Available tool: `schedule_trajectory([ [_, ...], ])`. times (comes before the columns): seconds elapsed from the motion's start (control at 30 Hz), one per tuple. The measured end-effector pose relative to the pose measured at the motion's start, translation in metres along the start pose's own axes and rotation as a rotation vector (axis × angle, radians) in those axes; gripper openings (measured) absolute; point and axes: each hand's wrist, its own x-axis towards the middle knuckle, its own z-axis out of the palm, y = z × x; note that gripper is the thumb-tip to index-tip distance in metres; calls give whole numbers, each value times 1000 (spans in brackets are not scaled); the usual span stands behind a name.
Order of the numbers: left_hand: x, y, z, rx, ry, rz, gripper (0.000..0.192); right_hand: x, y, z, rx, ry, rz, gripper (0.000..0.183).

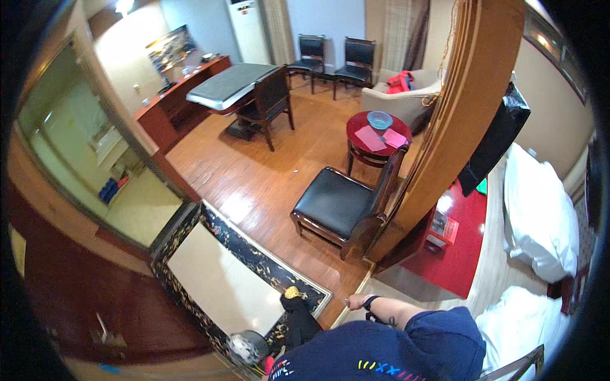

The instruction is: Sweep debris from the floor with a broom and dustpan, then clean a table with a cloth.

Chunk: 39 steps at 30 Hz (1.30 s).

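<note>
My right hand [355, 301] reaches out from a navy short sleeve, with a dark band around the wrist. Its fingers look curled, and a small pale spot shows at the fingertips; whether they hold something is too small to tell. Below the hand runs the pale edge strip [353, 297] of the floor, beside the foot of a wooden door frame [429, 157]. My left hand is out of view. Low in the picture, a metal-coloured bin [248, 347] holds whitish material, with something pink-red beside it. One foot wears a yellow clog [291, 292] on the black patterned floor border [310, 293].
A black-seated wooden chair [336, 200] stands ahead, near a round red table [357, 126] bearing a blue bowl [380, 120] and pink cloths. At right are a red desktop [460, 252] and white bedding [538, 214]. An open doorway [109, 143] lies left.
</note>
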Motion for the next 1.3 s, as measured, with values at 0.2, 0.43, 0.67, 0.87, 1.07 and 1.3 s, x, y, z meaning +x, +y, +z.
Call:
schedule_trajectory([
  [0.2, 192, 146, -100, 172, -156, 339, 49, 48, -11, -138, 361, 156, 0, 25],
  [0.43, 261, 472, -245, 10, 22, 767, 37, 96, 2, -280, 659, 701, 189, 23],
  [0.67, 167, 790, -291, 110, -111, 1319, 36, 142, 72, -324, 580, 306, 582, 27],
  [0.87, 92, 935, -357, 434, -638, 1807, 25, 187, 121, -438, 742, 510, 656, 28],
  [1.07, 157, 1100, -370, 341, -547, 1679, 15, 261, 203, -565, 1051, 1076, 771, 18],
  [1.3, 162, 1342, -372, 432, -817, 1676, 25, 322, 252, -616, 1245, 881, 1162, 28],
])
